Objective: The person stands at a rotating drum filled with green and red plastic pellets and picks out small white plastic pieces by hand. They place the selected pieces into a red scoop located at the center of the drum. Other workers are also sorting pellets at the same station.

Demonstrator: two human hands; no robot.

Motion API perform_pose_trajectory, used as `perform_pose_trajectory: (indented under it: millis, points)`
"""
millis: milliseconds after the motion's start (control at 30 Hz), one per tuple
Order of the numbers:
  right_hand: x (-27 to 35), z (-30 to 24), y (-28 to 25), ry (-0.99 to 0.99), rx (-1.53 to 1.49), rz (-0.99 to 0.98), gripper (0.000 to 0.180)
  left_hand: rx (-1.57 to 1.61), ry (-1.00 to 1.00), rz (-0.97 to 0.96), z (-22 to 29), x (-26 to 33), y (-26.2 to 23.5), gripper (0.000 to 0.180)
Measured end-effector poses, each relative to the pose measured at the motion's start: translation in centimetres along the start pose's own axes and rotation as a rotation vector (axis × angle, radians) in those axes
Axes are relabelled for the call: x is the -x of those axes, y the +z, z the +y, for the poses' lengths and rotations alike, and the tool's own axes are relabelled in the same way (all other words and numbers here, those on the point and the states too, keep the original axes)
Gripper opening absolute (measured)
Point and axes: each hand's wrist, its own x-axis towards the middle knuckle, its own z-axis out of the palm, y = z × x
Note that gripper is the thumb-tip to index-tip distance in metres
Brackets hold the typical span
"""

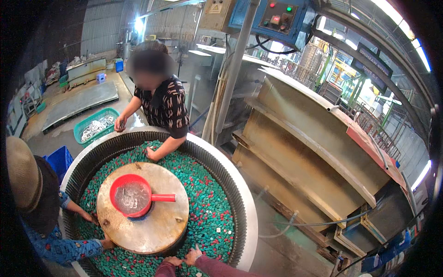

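My two hands are close together at the near side of a large round tub (pixel 251 221), over a bed of small green and red pieces (pixel 207 198). Maroon sleeves cover both forearms. My left hand (pixel 173 261) rests on the pieces, its fingers mostly hidden, so its grip is unclear. My right hand (pixel 193 255) touches the pieces just beside it, fingers apart, with nothing visible in it. A few pale bits lie among the pieces. In the tub's middle, a round metal cover (pixel 170 221) carries a red plastic dipper (pixel 164 197) holding small metal parts.
Across the tub a person (pixel 161 101) reaches one hand into the pieces. Another person in a hat (pixel 23 177) works at the left with both hands in. A green basket (pixel 78 134) of silvery parts, a blue crate (pixel 59 161) and tall tan tanks (pixel 295 143) stand around.
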Motion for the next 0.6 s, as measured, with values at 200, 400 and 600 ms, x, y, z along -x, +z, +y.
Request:
perform_pose_trajectory:
  millis: [200,400,600]
  points:
    - [8.2,-0.9,-2.9,0.075,-0.032,-0.176,0.051,-0.088,0.185,-0.221,3.2,6.5,1.3,0.052]
    - [8.6,-0.9,0.1,0.048,-0.116,-0.240,0.046,-0.136,0.239,-0.227,1.2,8.5,2.7,0.067]
    - [10.9,-2.6,-1.0,0.106,-0.187,-0.356,0.045,-0.156,0.255,-0.104,0.9,10.3,4.1,0.070]
